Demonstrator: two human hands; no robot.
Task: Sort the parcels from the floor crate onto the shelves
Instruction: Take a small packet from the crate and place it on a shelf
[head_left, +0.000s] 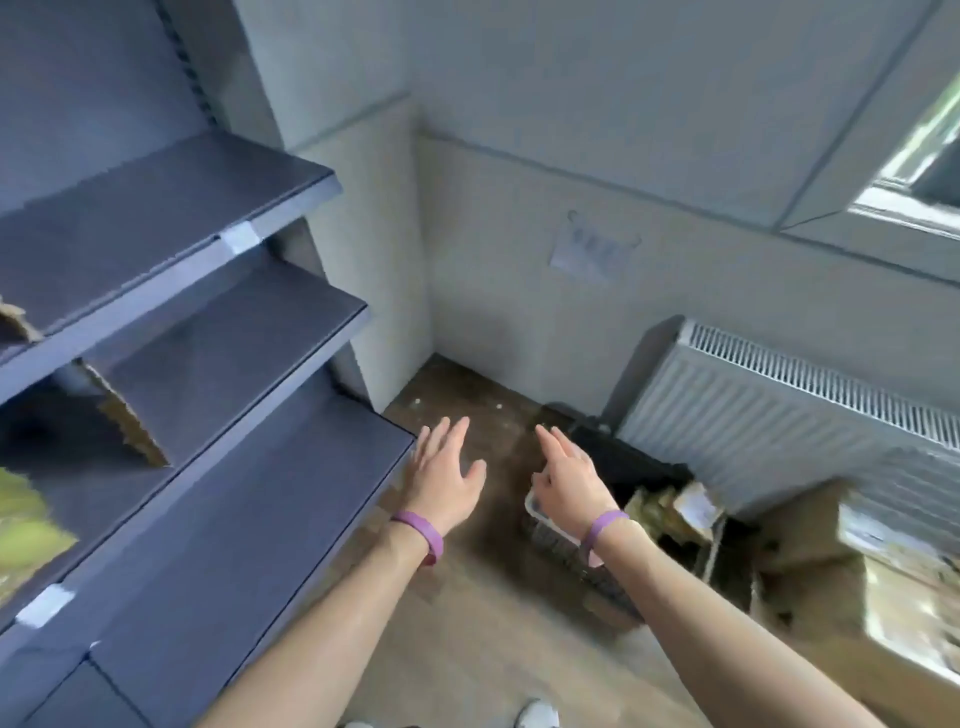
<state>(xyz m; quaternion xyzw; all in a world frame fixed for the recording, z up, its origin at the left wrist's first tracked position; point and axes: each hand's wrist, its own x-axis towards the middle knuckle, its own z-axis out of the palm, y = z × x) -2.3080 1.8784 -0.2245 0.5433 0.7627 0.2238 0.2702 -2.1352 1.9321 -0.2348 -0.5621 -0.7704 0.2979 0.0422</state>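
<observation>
Likely step: reaching for a parcel. Left hand (444, 478) and right hand (566, 480) are empty, fingers (452, 431) apart. The crate (597, 582) with parcels (675, 506) lies below the right fingers; the shelves (260, 467) lie left of the left fingers. Next move probably calls for lowering both hands into the crate.

1. The bare left forearm (322, 623) stretches forward from the lower edge of the view, angled up and to the right.
2. A purple left wristband (422, 534) circles its wrist.
3. The left hand (444, 475) shows its back, palm down, fingers straight and slightly spread, thumb out to the right. It holds nothing.
4. The bare right forearm (701, 623) stretches forward from the lower right, angled up and to the left.
5. A purple right wristband (600, 530) circles its wrist.
6. The right hand (566, 480) is also back-up, fingers extended forward and close together, thumb towards the other hand, holding nothing.
7. The two hands are level, near each other but apart.
</observation>
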